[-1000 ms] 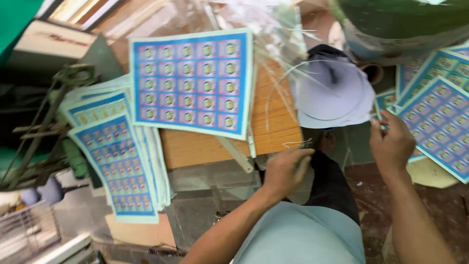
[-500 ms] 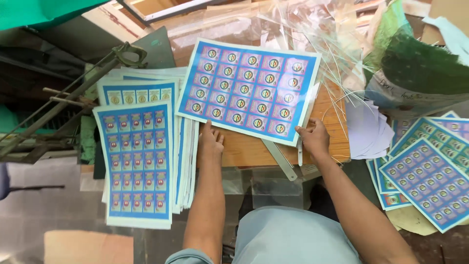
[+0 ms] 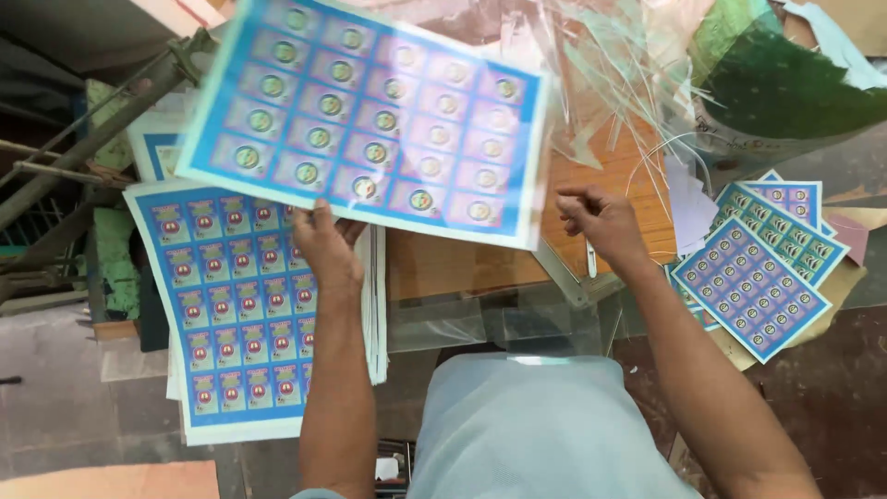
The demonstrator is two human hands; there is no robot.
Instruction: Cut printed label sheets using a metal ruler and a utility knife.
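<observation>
My left hand (image 3: pixel 328 245) grips the near edge of a glossy blue sheet of small round-emblem labels (image 3: pixel 370 115) and holds it lifted and tilted above the wooden work surface (image 3: pixel 601 185). My right hand (image 3: pixel 601 220) hovers just right of the sheet's near corner, fingers loosely curled, holding nothing. Under and to the left of the lifted sheet lies a thick stack of similar blue label sheets (image 3: pixel 236 305).
A second pile of blue label sheets (image 3: pixel 753 268) lies at the right. Clear plastic strips and offcuts (image 3: pixel 619 74) heap at the back, beside a green-filled bag (image 3: pixel 785 83). A metal frame (image 3: pixel 83 148) stands at the left. My lap (image 3: pixel 536 425) is below.
The sheet lay flat under both hands; now my left hand has lifted it up and toward the left. My right hand has let go of its corner.
</observation>
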